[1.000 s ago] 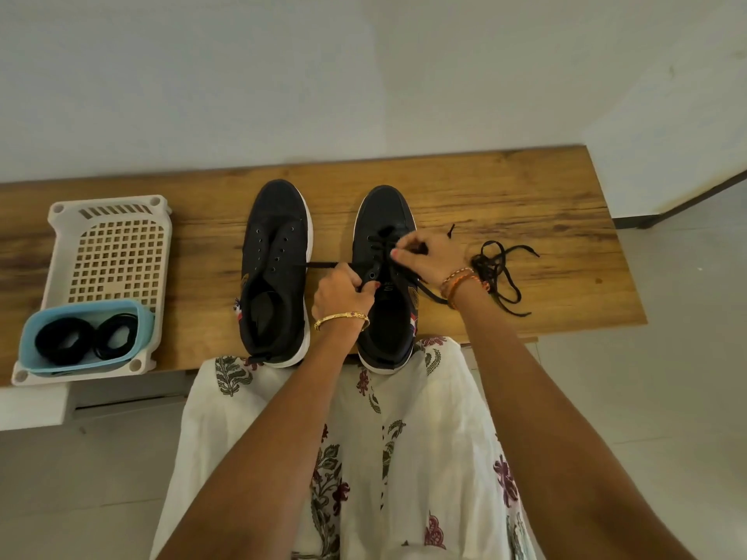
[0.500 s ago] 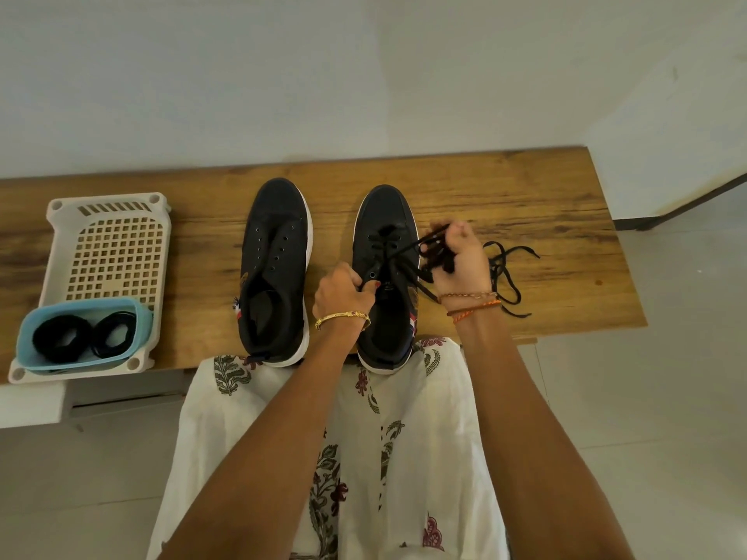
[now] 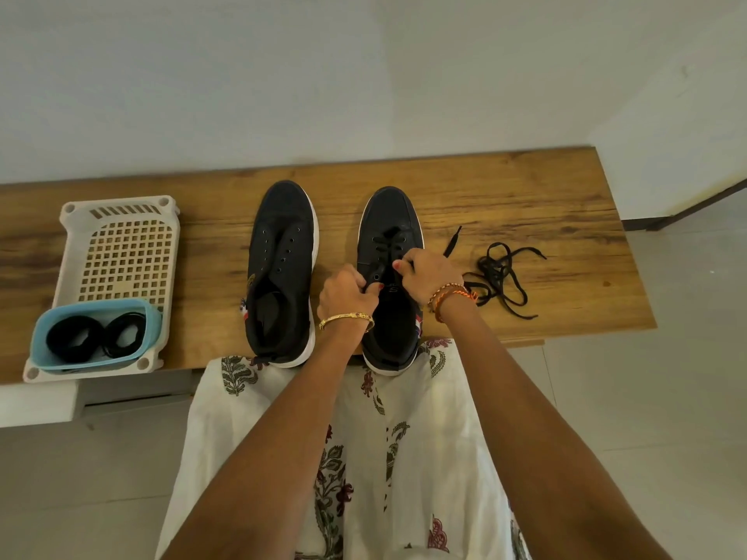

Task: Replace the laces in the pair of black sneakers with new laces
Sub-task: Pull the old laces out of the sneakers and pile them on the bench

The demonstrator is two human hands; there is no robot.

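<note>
Two black sneakers stand toe-away on the wooden bench (image 3: 525,187). The left sneaker (image 3: 283,268) has bare eyelets and no lace. The right sneaker (image 3: 390,236) keeps a black lace (image 3: 386,241) only through its top eyelets near the toe. My left hand (image 3: 347,289) pinches the right sneaker's left eyelet edge. My right hand (image 3: 428,272) pinches the lace at the sneaker's middle. A loose pile of black lace (image 3: 501,276) lies on the bench to the right, and one end (image 3: 452,241) sticks up behind my right hand.
A white perforated basket (image 3: 121,244) sits at the bench's left end. In its near part a light blue tub (image 3: 44,329) holds two coiled black laces (image 3: 97,337). The wall runs behind the bench. My lap in white printed cloth (image 3: 424,438) lies below the front edge.
My right hand pulled a length of lace out to the right, then came back to the right sneaker's middle eyelets. The loose lace now lies on the bench. My left hand stayed put.
</note>
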